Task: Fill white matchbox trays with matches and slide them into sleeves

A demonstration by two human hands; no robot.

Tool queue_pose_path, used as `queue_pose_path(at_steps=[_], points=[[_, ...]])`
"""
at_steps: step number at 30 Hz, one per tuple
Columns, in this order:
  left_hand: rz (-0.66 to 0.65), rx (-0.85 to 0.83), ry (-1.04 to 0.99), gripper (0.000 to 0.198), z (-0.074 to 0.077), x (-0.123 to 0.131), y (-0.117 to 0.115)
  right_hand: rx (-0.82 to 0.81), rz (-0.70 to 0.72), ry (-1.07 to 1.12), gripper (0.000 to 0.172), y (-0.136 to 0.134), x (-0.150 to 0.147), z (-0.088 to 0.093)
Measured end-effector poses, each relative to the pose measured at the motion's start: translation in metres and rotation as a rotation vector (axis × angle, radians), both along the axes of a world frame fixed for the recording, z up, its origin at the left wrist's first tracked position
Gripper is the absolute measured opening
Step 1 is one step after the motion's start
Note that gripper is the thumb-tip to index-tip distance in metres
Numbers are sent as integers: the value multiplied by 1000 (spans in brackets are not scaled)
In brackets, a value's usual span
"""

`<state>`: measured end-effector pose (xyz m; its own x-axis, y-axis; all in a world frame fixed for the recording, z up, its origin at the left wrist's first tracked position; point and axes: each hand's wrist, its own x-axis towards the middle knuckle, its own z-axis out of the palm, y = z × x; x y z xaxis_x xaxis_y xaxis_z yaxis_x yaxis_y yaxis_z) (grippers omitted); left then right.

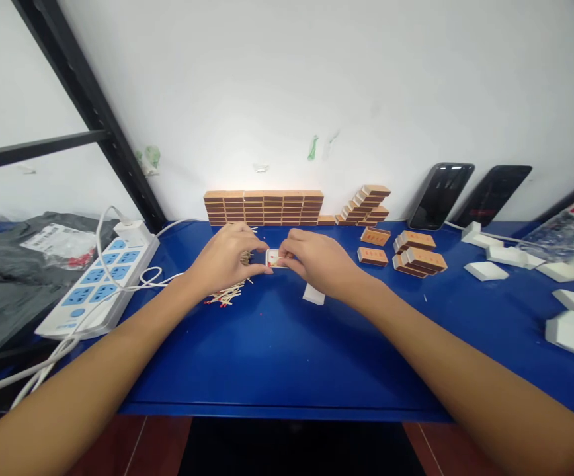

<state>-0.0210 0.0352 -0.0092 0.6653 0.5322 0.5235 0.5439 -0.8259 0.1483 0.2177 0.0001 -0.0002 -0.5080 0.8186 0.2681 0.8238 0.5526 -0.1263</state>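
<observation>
A small white matchbox tray (270,263) lies on the blue table in front of me, with a few red-tipped matches (274,259) inside it. My left hand (230,256) curves around the tray's left end, thumb at the near corner and forefinger at the far one. From the other side my right hand (314,259) pinches at the matches, its fingertips down in the tray and covering its right part. Loose matches (225,295) are heaped under and beside my left hand. A white piece (313,295) lies below my right wrist.
Closed matchboxes form a stacked wall (264,208) and a stepped stack (366,203) at the back. More matchboxes (420,252) lie right. Two phones (440,196) lean on the wall. White trays (486,271) are scattered far right; a power strip (101,281) with cables stands left.
</observation>
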Motion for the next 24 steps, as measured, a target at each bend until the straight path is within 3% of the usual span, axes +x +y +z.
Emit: queue_pose_path(at_steps=[7, 17, 24], points=[[-9, 12, 0, 39, -2, -1, 1, 32, 34, -81, 18, 0, 2, 1], [-11, 18, 5, 38, -1, -3, 4, 35, -56, -137, 21, -6, 1, 10], [-14, 12, 0, 40, -2, -3, 5, 37, -82, -160, 21, -10, -2, 6]])
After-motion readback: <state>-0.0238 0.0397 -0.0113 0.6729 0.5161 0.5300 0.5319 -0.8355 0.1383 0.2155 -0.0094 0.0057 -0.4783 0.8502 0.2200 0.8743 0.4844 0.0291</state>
